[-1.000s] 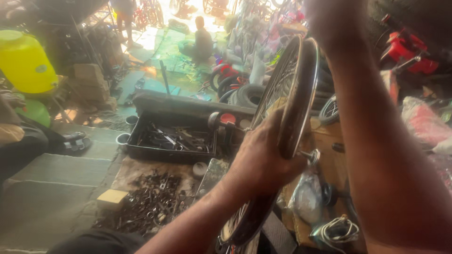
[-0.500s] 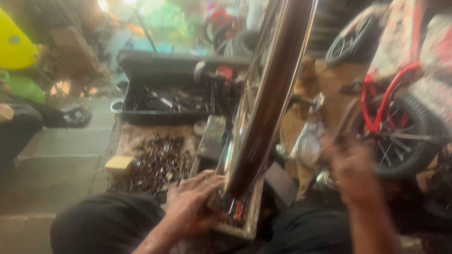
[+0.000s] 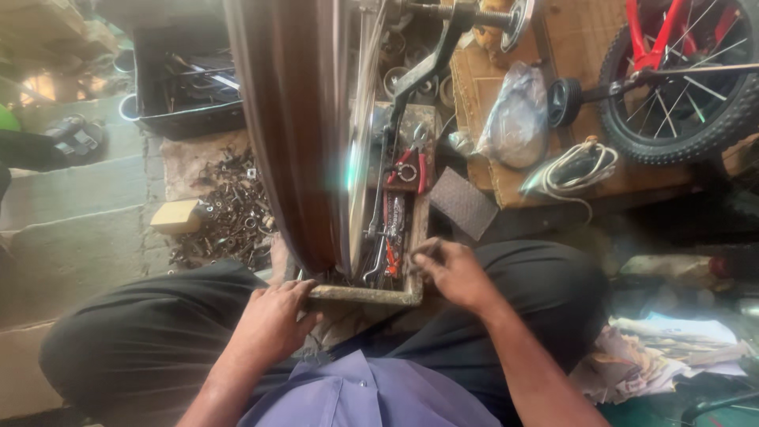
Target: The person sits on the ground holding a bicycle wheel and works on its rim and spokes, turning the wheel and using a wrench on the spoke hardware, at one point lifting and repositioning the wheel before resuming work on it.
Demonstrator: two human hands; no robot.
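A person in dark trousers and a blue shirt sits over a long, shallow tool tray that runs away from the knees, a bicycle wheel standing upright in it. The left hand curls over the tray's near left corner, fingers closed on the rim just below the tyre. The right hand rests at the tray's near right corner, fingers bent and pinched at the edge; what they hold, if anything, cannot be made out. Red-handled pliers lie farther up the tray, beyond both hands. A heap of nuts and bolts spreads on the floor left of the wheel, and a red child's bicycle stands at upper right.
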